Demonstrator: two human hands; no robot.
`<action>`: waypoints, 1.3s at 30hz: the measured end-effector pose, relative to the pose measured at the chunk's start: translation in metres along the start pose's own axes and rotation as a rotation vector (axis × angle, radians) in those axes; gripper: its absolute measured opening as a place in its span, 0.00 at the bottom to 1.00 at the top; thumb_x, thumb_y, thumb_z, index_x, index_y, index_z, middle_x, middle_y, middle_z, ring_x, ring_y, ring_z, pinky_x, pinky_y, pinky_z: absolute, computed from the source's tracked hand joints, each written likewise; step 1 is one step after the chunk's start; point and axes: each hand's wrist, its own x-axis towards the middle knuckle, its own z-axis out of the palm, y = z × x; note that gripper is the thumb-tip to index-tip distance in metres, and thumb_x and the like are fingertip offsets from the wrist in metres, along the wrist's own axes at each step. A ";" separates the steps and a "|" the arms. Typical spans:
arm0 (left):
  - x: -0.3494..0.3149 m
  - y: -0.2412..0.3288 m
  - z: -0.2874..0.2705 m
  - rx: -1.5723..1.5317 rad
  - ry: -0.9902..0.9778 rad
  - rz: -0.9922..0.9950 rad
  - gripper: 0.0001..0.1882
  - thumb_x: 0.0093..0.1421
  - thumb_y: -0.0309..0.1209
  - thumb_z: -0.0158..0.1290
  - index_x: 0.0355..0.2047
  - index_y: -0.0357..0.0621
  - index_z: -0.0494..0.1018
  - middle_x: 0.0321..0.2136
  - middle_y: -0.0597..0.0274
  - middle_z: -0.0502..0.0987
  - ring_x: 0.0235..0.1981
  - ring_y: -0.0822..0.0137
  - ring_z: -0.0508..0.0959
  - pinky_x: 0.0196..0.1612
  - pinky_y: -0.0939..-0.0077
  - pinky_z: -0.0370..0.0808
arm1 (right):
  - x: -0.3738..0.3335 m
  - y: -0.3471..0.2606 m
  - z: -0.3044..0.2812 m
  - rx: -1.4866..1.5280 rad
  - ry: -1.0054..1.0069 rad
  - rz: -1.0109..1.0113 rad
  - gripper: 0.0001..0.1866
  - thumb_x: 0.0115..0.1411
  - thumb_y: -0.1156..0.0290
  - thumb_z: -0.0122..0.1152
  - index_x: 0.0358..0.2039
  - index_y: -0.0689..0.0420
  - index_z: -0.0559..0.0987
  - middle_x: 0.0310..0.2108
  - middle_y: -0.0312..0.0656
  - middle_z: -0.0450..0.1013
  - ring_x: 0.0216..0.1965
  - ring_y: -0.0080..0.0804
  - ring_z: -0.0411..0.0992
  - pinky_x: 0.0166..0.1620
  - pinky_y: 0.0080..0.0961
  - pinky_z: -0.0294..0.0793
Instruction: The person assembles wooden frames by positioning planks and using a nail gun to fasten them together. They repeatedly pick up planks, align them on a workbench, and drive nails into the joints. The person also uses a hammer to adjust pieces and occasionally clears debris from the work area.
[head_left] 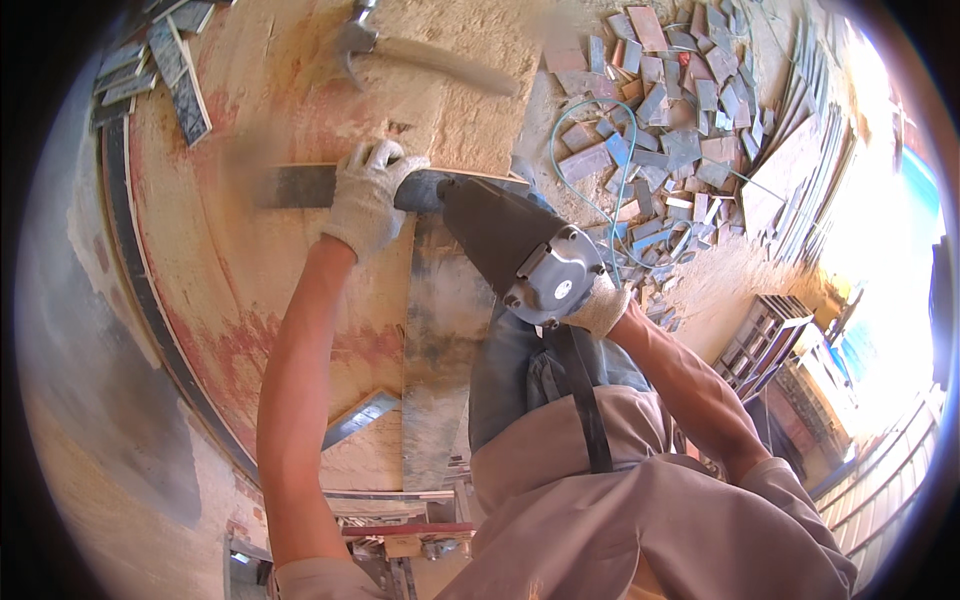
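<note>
My left hand [368,200], in a pale work glove, is closed over a narrow dark board strip [300,187] lying across the wooden work surface [240,260]. In my gloved right hand [603,306] is a dark grey nail gun [520,245], its bolted end cap facing up. The gun's body hides most of that hand, and its far end is over the strip's right end. I cannot tell whether its nose touches the strip. Beyond the strip lies a claw hammer [430,62] with a wooden handle, on the dusty surface.
Dark strips [178,75] are piled at the far left. Many offcuts [690,130] litter the floor at the right, with a teal hose [556,140] looped among them. Long boards [800,180] lie beyond. A dark plank [432,380] runs toward me, beside a short loose piece [360,420].
</note>
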 end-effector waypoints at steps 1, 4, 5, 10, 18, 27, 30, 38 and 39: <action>0.001 -0.001 -0.001 -0.013 -0.020 -0.013 0.34 0.43 0.19 0.59 0.53 0.59 0.78 0.50 0.65 0.73 0.56 0.53 0.70 0.61 0.53 0.66 | -0.001 0.008 0.005 0.024 0.000 0.005 0.20 0.47 0.65 0.75 0.39 0.59 0.82 0.33 0.47 0.80 0.32 0.46 0.78 0.38 0.33 0.78; 0.000 -0.002 -0.002 0.013 -0.028 0.002 0.37 0.42 0.20 0.63 0.56 0.61 0.77 0.50 0.64 0.70 0.55 0.53 0.69 0.61 0.53 0.66 | 0.001 0.016 0.012 -0.137 -0.023 -0.011 0.20 0.47 0.63 0.75 0.39 0.58 0.82 0.33 0.46 0.80 0.34 0.45 0.78 0.39 0.34 0.78; -0.001 -0.003 -0.002 0.013 -0.051 -0.003 0.37 0.42 0.21 0.63 0.56 0.61 0.77 0.50 0.64 0.70 0.56 0.53 0.69 0.62 0.53 0.65 | 0.002 0.015 0.012 -0.164 -0.033 -0.033 0.20 0.48 0.63 0.75 0.40 0.58 0.82 0.33 0.46 0.80 0.34 0.44 0.79 0.39 0.34 0.78; 0.000 -0.003 -0.005 -0.011 -0.113 -0.037 0.38 0.42 0.20 0.60 0.57 0.61 0.76 0.51 0.63 0.69 0.59 0.55 0.67 0.66 0.55 0.60 | -0.003 0.016 0.022 -0.019 -0.019 -0.090 0.21 0.48 0.61 0.75 0.40 0.58 0.82 0.34 0.44 0.80 0.35 0.43 0.79 0.40 0.35 0.79; 0.000 -0.009 -0.003 -0.075 -0.089 -0.036 0.41 0.39 0.17 0.49 0.57 0.61 0.77 0.50 0.62 0.69 0.59 0.56 0.67 0.66 0.57 0.58 | -0.016 0.009 0.014 -0.231 -0.054 -0.011 0.24 0.47 0.58 0.74 0.42 0.57 0.82 0.38 0.45 0.80 0.39 0.47 0.78 0.45 0.35 0.77; 0.002 -0.002 0.006 -0.086 0.049 -0.085 0.17 0.57 0.35 0.62 0.49 0.63 0.83 0.44 0.67 0.72 0.52 0.59 0.71 0.60 0.56 0.63 | -0.036 0.025 0.000 -0.039 -0.133 0.114 0.26 0.57 0.56 0.69 0.52 0.55 0.79 0.50 0.44 0.77 0.49 0.39 0.76 0.53 0.34 0.75; 0.004 0.001 0.008 -0.095 0.079 -0.105 0.14 0.58 0.36 0.63 0.45 0.63 0.84 0.42 0.68 0.73 0.52 0.59 0.71 0.60 0.57 0.64 | -0.040 0.024 -0.003 -0.415 -0.137 -0.107 0.25 0.56 0.56 0.71 0.50 0.55 0.80 0.46 0.44 0.78 0.48 0.40 0.76 0.52 0.36 0.76; 0.003 0.001 0.008 -0.088 0.031 -0.151 0.12 0.58 0.37 0.61 0.43 0.64 0.84 0.45 0.71 0.75 0.55 0.60 0.70 0.61 0.56 0.63 | -0.047 0.015 -0.024 -0.763 -0.169 -0.209 0.23 0.53 0.56 0.71 0.48 0.53 0.82 0.44 0.43 0.78 0.45 0.46 0.75 0.51 0.40 0.74; 0.004 0.002 0.008 -0.097 0.035 -0.151 0.12 0.58 0.37 0.62 0.43 0.64 0.84 0.45 0.71 0.75 0.55 0.60 0.70 0.61 0.55 0.63 | -0.054 0.025 -0.022 -0.744 -0.164 -0.163 0.23 0.53 0.55 0.71 0.47 0.53 0.82 0.44 0.44 0.79 0.46 0.46 0.75 0.52 0.40 0.74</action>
